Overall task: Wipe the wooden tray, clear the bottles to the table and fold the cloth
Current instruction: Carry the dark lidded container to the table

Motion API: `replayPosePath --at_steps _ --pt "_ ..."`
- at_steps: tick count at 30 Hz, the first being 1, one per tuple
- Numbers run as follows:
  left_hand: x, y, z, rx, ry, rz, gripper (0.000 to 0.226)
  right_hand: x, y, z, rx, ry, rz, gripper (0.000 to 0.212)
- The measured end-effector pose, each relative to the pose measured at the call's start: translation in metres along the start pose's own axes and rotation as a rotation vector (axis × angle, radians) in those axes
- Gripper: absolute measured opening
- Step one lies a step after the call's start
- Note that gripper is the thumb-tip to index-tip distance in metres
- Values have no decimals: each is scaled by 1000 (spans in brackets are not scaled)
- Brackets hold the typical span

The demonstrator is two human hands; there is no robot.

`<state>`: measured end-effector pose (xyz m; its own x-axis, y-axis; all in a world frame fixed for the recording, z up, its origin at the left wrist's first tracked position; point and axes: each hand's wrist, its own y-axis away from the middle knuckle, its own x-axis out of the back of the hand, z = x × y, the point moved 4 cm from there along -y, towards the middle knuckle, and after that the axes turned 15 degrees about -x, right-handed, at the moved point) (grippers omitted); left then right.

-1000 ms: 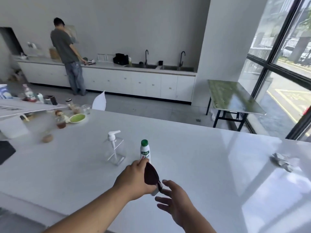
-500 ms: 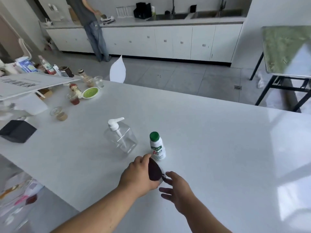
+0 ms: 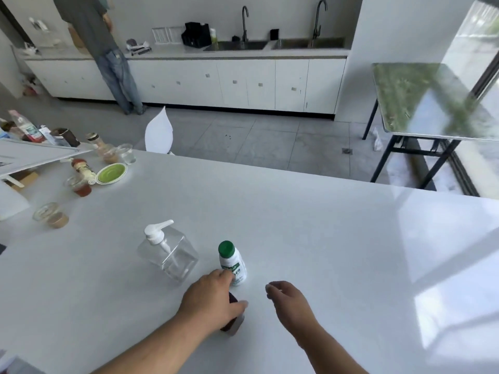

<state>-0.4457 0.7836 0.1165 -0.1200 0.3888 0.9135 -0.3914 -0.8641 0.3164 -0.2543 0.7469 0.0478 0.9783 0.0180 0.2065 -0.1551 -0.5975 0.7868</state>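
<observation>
I see a big white table [image 3: 310, 225] shining in the daylight. Past it the floor [image 3: 270, 136] has grey tiles. White cabinets [image 3: 243, 85] run along the far wall, with two sinks [image 3: 272, 44] and black taps on top. A person [image 3: 108, 49] stands there. A green folding table [image 3: 426, 103] sits by the window [image 3: 478, 44].

Shared kitchen or break room, prob. in an office bldg. Long white counter [image 3: 172, 54] along the back wall w/ two steel sinks [image 3: 237, 45], tall black taps, white cabinet doors [image 3: 245, 85] below. Grey tiled floor [image 3: 270, 136]. Big white table [image 3: 297, 225] in front holds sauce bottles [image 3: 83, 168], cups, a green lid. Folding table [image 3: 421, 103] by floor-to-ceiling window [image 3: 475, 49] at right. A person [image 3: 108, 49] stands at the counter.
</observation>
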Motion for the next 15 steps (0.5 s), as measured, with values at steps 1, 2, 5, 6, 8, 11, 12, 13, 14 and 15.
replayPosePath --at_steps 1,2,5,6,8,11,12,13,14,15 --pt "7 -3 8 -49 57 -4 65 13 9 -7 61 93 99 47" --pt "15 -6 17 -102 100 -9 62 27 20 -13 117 175 193 52" --pt "44 -14 54 -307 145 34 66 66 62 -30 254 387 464 72" --pt "54 -15 69 -386 142 45 69 79 80 -33 278 439 549 77" --pt "74 -16 99 -546 116 62 78 106 123 -31 283 494 712 85" --pt "99 -6 144 -749 46 102 91 138 198 -6 236 464 966 94" --pt "105 -1 160 -811 28 118 94 145 224 7 211 444 1048 97" --pt "108 6 177 -870 14 133 97 150 251 22 171 432 1121 99" --pt "109 15 193 -920 7 145 99 153 276 39 120 427 1181 101" --pt "108 25 209 -965 6 151 101 155 301 56 63 429 1233 102"
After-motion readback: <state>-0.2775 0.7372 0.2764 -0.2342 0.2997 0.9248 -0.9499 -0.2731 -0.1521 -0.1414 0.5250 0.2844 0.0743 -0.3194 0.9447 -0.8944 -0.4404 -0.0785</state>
